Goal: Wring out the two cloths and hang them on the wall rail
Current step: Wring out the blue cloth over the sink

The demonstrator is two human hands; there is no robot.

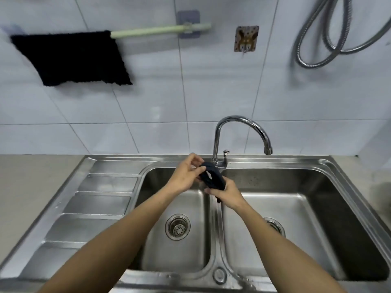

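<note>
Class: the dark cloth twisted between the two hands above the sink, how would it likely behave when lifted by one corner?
The dark cloth bends between both hands, so it is probably floppy and would hang. Being wrung, it may drip.

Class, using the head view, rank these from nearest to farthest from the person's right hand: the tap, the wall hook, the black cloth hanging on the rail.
From the right hand:
1. Tap, just behind it, at the sink's back edge.
2. Wall hook, high on the tiles above.
3. Black cloth, far up left on the rail.
</note>
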